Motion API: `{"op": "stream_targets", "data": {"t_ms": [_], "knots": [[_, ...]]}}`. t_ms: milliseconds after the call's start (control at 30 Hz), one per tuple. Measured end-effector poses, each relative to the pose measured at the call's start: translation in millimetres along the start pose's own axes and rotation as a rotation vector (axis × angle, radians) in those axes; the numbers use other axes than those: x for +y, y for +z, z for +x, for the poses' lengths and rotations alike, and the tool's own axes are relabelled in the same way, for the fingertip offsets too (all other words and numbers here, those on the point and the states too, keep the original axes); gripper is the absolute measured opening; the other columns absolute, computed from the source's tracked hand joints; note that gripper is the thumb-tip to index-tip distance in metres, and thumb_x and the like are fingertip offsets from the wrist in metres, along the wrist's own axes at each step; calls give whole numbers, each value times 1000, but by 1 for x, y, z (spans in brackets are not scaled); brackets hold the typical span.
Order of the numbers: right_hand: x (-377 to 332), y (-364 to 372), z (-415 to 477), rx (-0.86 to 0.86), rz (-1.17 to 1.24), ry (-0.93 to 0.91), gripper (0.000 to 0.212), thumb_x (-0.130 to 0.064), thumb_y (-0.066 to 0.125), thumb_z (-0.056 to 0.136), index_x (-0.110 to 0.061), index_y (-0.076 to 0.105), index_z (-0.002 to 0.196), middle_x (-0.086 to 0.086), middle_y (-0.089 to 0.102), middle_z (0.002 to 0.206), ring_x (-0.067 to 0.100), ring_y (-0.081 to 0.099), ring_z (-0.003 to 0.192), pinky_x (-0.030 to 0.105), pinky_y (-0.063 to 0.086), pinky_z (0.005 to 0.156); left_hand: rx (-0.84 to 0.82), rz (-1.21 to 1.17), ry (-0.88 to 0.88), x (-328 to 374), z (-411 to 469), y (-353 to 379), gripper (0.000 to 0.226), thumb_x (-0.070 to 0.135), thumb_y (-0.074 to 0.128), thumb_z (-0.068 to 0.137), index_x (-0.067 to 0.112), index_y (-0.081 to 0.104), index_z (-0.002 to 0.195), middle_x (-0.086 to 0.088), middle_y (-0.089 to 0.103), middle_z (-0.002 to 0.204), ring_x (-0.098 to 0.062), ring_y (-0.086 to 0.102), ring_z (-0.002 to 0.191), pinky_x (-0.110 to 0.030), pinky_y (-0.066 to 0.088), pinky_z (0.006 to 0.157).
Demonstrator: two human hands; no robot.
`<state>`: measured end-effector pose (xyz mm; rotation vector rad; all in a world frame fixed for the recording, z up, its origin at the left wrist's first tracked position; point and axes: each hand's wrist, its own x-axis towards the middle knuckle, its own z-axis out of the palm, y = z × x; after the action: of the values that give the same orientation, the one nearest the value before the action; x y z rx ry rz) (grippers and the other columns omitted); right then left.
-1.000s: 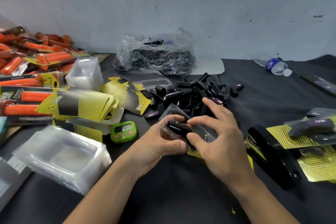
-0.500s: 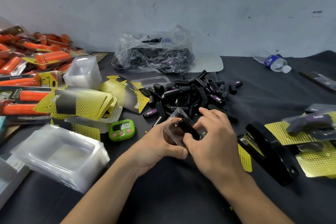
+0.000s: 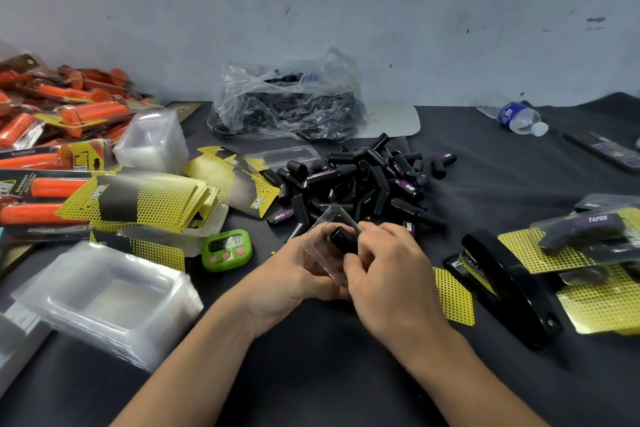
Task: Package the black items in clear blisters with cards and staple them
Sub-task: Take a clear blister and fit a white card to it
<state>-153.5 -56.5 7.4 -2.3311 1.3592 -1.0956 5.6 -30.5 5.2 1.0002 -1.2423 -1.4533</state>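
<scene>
Left hand, right hand: glossy black cylinder in clear blister

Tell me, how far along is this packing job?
Done: a few carded packs lie at right. In hand: the left hand holds a clear blister while the right hand fits a black item into it. Left: its yellow card, the stapler, and a pile of loose black items.

bench: black cloth
item pile: black; some purple labels, white lettering
card stack: yellow, black dot grid, black band
stapler: glossy black
timer: green, pink buttons
blister stack: clear
packed goods: orange
bottle: blue label, white cap
wall: pale grey
</scene>
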Motion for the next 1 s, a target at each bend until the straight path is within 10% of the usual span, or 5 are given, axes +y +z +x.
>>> {"op": "stream_targets", "data": {"t_ms": [233,467,633,833,1000], "knots": [[10,2,1,-47,83,111,37,-28,73,85,-25,45,62,-7,65,126,9,60,120,-5,29,76,5,-77,-25,-6,3,-4,59,-26,54,84,10,63,130,-23,65,121,-36,59,111,-36,58,88],[14,-7,3,53,234,80,24,-25,80,83,-30,61,69,-16,65,130,-5,52,120,16,40,98,80,-217,-97,-4,2,-10,62,-13,69,79,2,56,137,-27,65,126,-35,67,111,-42,59,93],[25,-26,12,224,179,59,26,-4,70,86,-29,74,89,-14,71,106,1,63,98,-5,35,85,174,-373,-120,1,1,-22,60,-17,60,79,-1,60,136,-22,66,126,-36,66,122,-45,57,101],[33,-39,13,-292,-131,192,33,-22,66,88,-35,68,118,-9,71,118,18,65,105,27,49,88,214,-542,-66,8,-2,-32,42,8,53,94,12,64,134,-11,67,127,-25,62,119,-38,53,101],[31,-44,5,-580,-224,191,48,-51,76,78,-43,51,118,-14,59,102,14,57,91,27,44,71,245,-665,-35,9,-1,-33,42,18,50,102,8,63,140,-11,67,134,-30,62,130,-45,56,96]]}}
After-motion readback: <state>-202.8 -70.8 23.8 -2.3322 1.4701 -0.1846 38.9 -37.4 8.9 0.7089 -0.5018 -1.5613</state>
